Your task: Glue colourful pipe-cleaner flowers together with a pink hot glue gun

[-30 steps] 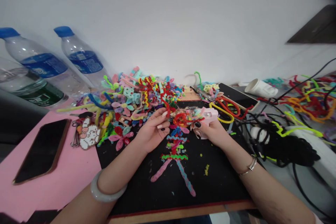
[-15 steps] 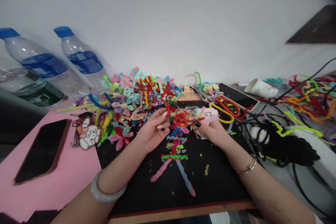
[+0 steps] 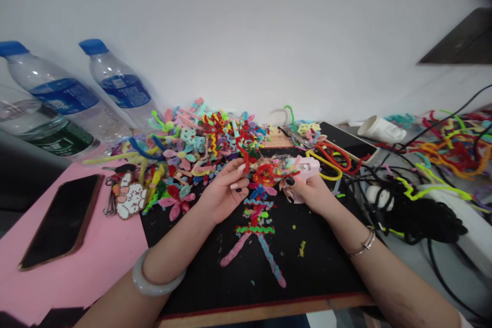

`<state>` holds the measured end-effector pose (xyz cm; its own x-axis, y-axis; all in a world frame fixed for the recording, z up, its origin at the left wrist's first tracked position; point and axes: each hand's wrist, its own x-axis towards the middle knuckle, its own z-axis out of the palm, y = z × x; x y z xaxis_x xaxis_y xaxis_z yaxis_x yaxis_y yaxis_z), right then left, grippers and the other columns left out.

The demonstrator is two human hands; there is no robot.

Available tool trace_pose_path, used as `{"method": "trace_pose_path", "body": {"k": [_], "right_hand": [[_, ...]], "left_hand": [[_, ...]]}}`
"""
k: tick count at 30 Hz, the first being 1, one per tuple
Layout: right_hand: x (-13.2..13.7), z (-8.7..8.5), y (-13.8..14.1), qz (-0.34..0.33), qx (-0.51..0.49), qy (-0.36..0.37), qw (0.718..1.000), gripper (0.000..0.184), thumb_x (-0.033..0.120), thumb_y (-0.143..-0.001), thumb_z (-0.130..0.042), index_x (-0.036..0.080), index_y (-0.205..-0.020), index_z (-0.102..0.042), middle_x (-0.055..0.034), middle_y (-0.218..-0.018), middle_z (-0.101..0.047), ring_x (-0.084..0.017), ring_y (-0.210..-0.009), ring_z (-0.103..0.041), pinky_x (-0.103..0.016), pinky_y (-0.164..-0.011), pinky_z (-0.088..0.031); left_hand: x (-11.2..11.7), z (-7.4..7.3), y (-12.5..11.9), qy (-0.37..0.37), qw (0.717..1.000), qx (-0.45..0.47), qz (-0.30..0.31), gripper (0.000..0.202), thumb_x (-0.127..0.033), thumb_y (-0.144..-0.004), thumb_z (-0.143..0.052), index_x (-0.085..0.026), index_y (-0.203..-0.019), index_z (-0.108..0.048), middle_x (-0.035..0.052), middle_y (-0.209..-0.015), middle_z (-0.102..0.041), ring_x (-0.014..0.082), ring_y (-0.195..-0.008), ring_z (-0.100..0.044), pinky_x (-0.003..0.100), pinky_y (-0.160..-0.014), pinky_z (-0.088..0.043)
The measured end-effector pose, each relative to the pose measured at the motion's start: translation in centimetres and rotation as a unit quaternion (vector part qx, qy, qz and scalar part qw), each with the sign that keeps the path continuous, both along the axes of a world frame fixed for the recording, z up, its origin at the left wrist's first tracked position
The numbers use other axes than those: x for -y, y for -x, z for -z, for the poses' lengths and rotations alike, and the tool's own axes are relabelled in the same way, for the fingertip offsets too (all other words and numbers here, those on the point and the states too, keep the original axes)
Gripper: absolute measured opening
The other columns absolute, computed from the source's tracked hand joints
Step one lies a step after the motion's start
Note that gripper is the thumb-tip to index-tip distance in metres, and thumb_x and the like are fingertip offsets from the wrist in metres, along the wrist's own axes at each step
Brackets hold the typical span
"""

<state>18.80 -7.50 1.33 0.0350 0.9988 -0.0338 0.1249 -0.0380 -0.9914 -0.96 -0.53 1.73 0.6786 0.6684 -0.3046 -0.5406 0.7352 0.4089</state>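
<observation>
My left hand (image 3: 227, 187) pinches a red pipe cleaner (image 3: 244, 158) between thumb and forefinger, with the other fingers curled in. My right hand (image 3: 307, 192) is wrapped round a pale pink glue gun (image 3: 308, 166), whose front points left at the pipe-cleaner work; its nozzle is hidden among the fuzzy pieces. Between my hands lies a pipe-cleaner figure with a red and orange flower-like top (image 3: 265, 173), a green wavy band (image 3: 255, 229) and two legs. One leg (image 3: 235, 250) is pink, the other (image 3: 272, 260) blue and pink. The figure rests on a black mat (image 3: 323, 266).
A heap of colourful pipe-cleaner flowers (image 3: 188, 138) stands behind my left hand. Two phones (image 3: 63, 220), a keychain (image 3: 130, 200) and bottles (image 3: 119, 82) are around. At right lie a paper cup (image 3: 380, 129), black cables (image 3: 426, 220) and loose pipe cleaners (image 3: 453, 148).
Almost nothing differs. Both hands keep their holds, with only a very slight shift of the fingers by the flower-like top.
</observation>
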Motion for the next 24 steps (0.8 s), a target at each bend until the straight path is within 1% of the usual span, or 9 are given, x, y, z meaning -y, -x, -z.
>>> {"method": "trace_pose_path", "body": {"k": [6, 12, 19, 24], "right_hand": [[-0.09, 0.15, -0.03, 0.006, -0.002, -0.005, 1.000, 0.044, 0.060, -0.070, -0.060, 0.016, -0.072, -0.054, 0.0018, -0.052, -0.049, -0.010, -0.044, -0.043, -0.023, -0.042, -0.035], [-0.07, 0.31, -0.08, 0.002, -0.017, 0.009, 1.000, 0.044, 0.060, -0.070, -0.060, 0.017, -0.074, -0.052, 0.0041, -0.049, -0.044, -0.010, -0.042, -0.040, -0.024, -0.042, -0.034], [-0.03, 0.05, 0.01, 0.014, -0.008, 0.007, 1.000, 0.044, 0.060, -0.069, -0.061, 0.017, -0.070, -0.050, 0.0037, -0.047, -0.045, -0.009, -0.041, -0.039, -0.023, -0.039, -0.031], [0.01, 0.24, -0.12, 0.012, -0.005, 0.011, 1.000, 0.044, 0.060, -0.069, -0.060, 0.017, -0.067, -0.050, 0.0029, -0.049, -0.047, -0.009, -0.041, -0.040, -0.024, -0.040, -0.032]], "left_hand": [[0.06, 0.04, 0.02, -0.008, 1.000, -0.001, 0.007, 0.022, -0.006, -0.070, -0.065, -0.018, -0.088, -0.059, -0.0066, -0.062, -0.044, -0.0011, -0.043, -0.036, 0.012, -0.045, -0.033], [0.00, -0.02, -0.06, -0.008, 1.000, -0.004, 0.006, 0.022, -0.006, -0.069, -0.065, -0.018, -0.086, -0.059, -0.0069, -0.061, -0.043, -0.0009, -0.043, -0.036, 0.013, -0.045, -0.033], [0.06, 0.01, 0.05, -0.011, 1.000, 0.001, 0.009, 0.022, -0.006, -0.069, -0.065, -0.018, -0.087, -0.059, -0.0063, -0.063, -0.046, -0.0009, -0.043, -0.036, 0.013, -0.045, -0.034], [0.10, -0.02, 0.06, -0.013, 1.000, -0.004, 0.007, 0.023, -0.006, -0.069, -0.066, -0.018, -0.087, -0.059, -0.0064, -0.063, -0.046, -0.0009, -0.043, -0.036, 0.013, -0.045, -0.034]]}}
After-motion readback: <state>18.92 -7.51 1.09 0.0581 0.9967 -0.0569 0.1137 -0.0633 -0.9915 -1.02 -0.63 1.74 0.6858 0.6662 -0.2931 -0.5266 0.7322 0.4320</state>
